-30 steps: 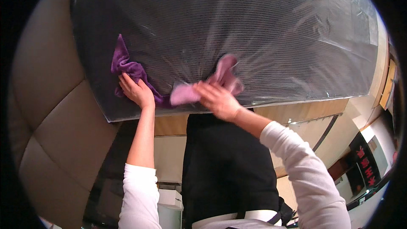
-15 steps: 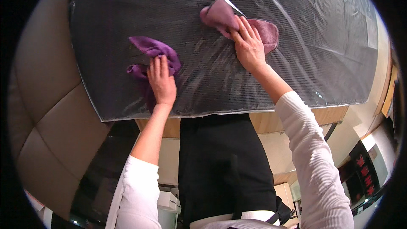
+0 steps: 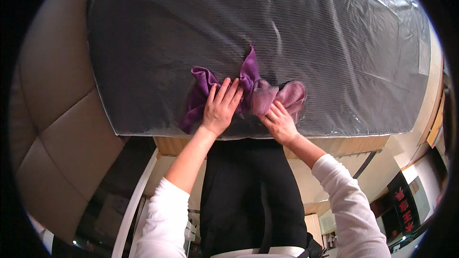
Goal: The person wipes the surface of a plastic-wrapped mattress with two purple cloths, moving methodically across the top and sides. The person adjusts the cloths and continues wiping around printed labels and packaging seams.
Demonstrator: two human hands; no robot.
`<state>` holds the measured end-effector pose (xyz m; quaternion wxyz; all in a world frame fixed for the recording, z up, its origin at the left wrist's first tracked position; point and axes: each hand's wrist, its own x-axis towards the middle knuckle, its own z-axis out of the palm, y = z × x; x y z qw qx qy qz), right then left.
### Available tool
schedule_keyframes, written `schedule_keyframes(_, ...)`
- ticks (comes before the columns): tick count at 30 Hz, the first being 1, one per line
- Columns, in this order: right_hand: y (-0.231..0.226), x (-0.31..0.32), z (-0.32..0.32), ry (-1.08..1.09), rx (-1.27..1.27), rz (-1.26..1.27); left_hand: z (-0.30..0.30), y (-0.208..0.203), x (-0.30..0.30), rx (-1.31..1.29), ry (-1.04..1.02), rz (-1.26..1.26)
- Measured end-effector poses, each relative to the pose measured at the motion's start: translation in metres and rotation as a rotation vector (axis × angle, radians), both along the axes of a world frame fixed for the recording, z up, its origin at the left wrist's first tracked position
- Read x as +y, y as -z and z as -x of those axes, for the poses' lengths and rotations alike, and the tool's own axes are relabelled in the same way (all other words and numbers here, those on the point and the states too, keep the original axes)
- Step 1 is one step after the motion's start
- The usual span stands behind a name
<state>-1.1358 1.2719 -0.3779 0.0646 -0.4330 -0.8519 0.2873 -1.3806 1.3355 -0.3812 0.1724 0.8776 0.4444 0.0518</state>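
Left hand (image 3: 221,110), laid flat with fingers extended and slightly parted, presses on a crumpled purple cloth (image 3: 197,96); right hand (image 3: 281,122), also flat, its fingers straight and close together, rests on a pink cloth (image 3: 292,94). The cloths touch near the close edge of a dark, ribbed surface (image 3: 191,28) under wrinkled clear plastic; a padded brown panel (image 3: 52,100) stands at left.

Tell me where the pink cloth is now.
In the head view, the pink cloth lies right of centre on the dark plastic-covered table, partly under the right hand and just right of the purple cloth.
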Motion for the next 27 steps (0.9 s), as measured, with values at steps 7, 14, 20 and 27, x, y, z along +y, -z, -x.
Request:
schedule_keyframes(7,0.006,0.124,0.059,0.536,-0.012,-0.138,0.064,0.018,0.123,0.029,-0.179,-0.205)
schedule_keyframes(14,0.032,0.187,0.127,0.638,-0.029,-0.314,0.188,0.040,0.241,0.214,-0.612,-0.353)
schedule_keyframes(20,0.033,0.222,0.220,0.475,0.019,-0.252,0.265,0.053,0.281,0.195,-0.727,-0.392)
schedule_keyframes(27,0.032,0.238,0.249,0.410,0.029,-0.260,0.266,0.059,0.275,0.106,-0.726,-0.441)
